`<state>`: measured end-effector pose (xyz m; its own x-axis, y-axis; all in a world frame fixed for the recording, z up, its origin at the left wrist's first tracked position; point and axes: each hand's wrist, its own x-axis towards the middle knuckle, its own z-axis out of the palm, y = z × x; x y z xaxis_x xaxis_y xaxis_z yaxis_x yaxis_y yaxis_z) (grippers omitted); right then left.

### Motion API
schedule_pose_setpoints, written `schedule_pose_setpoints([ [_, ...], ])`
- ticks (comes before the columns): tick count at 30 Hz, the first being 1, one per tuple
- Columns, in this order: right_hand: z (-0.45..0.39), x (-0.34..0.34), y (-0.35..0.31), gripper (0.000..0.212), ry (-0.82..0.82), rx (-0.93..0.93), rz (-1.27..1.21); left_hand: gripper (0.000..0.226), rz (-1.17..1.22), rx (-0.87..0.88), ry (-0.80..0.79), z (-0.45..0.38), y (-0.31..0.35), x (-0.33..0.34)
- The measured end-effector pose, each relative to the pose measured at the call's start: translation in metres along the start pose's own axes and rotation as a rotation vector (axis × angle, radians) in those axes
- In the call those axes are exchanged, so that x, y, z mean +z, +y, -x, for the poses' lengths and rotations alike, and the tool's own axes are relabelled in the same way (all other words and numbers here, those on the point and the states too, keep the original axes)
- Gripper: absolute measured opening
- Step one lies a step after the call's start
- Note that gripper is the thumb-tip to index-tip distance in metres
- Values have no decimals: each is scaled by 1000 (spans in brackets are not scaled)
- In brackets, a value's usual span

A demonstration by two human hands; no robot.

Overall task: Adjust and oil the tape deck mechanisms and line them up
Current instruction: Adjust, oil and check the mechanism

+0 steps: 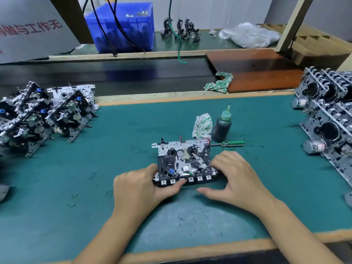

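Note:
A tape deck mechanism [183, 161] lies flat on the green mat [133, 134] in front of me, its row of white keys facing me. My left hand [139, 187] grips its near-left corner, the thumb pressing on the key bar. My right hand [236, 176] holds the right end, fingers curled over the edge and the thumb stretched out on the mat. Just behind the mechanism stand a dark oil bottle [222, 126] with a green nozzle, a crumpled rag [202, 125] and a green-handled screwdriver [231, 143].
Several mechanisms [43, 115] lean in rows at the left. Another stack of mechanisms with motors [327, 119] stands at the right edge. Beyond the mat are a black conveyor belt [114, 75], a brown board [255, 69], a blue bin [123, 27] and a plastic bag [249, 35].

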<state>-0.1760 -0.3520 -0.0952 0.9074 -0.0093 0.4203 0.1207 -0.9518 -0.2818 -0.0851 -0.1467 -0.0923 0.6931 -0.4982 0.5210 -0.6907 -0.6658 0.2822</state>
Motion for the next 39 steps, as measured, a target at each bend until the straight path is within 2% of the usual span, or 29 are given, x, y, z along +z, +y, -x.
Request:
schedule_pose_setpoints([
  [3,5,3,-4,42,23,11,75,56,140,44,-119,1,-9,-2],
  [5,7,4,-5,45,41,39,132,58,283,8,-247,0,-15,-4],
  [7,7,4,-4,49,39,49,182,60,323,-5,-300,0,-19,-3],
  [11,5,2,-3,53,50,13,210,62,169,97,-262,4,-14,0],
  [15,4,3,-6,56,91,38,242,58,176,184,-181,7,-11,-2],
  [20,5,-1,1,50,-5,-38,164,55,72,86,-142,9,-4,-2],
  [24,7,0,0,53,21,-56,195,62,37,63,-109,9,-4,-4],
  [29,6,1,-5,51,40,-33,190,58,37,30,-47,7,-1,-5],
  [32,7,2,-7,47,19,11,112,62,18,19,-62,9,-2,-4],
  [36,6,0,-5,54,-42,-28,30,60,-1,-34,-111,8,-3,-2],
  [39,8,1,-8,51,-24,-31,74,59,68,44,-165,5,-13,-4],
])
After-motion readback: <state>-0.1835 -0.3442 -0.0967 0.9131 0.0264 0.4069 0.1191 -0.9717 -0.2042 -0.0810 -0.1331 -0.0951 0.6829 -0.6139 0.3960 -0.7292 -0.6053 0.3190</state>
